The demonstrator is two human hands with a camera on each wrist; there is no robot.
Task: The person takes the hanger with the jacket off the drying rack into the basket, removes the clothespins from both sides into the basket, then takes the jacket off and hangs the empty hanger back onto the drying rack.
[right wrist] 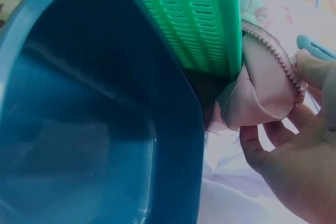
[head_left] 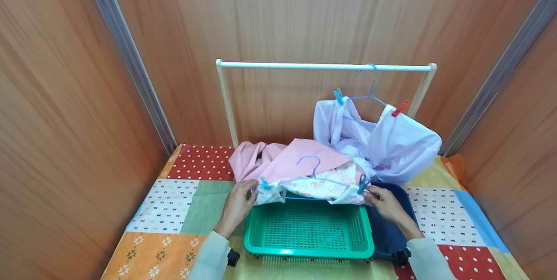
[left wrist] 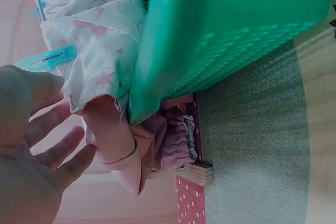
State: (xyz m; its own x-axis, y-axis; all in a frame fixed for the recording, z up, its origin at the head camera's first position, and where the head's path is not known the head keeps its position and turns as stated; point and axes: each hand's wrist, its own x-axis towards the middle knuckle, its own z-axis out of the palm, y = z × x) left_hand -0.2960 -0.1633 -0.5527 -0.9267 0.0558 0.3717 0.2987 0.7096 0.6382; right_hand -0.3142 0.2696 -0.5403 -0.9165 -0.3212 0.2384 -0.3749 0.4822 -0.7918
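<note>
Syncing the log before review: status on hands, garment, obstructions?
Left hand at left end of pink garment, grip unclear; right hand pinching its right end. Garment pegged to blue hanger, not on rail. Green basket close by, possibly in the way.

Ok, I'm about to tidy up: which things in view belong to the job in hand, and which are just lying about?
Likely part of the job:
pink garment
blue hanger
light-blue clip
dark clip
rack, probably

Apparently idle now:
green basket
dark-blue basin
lilac garment, hanging
patchwork cloth underneath
</note>
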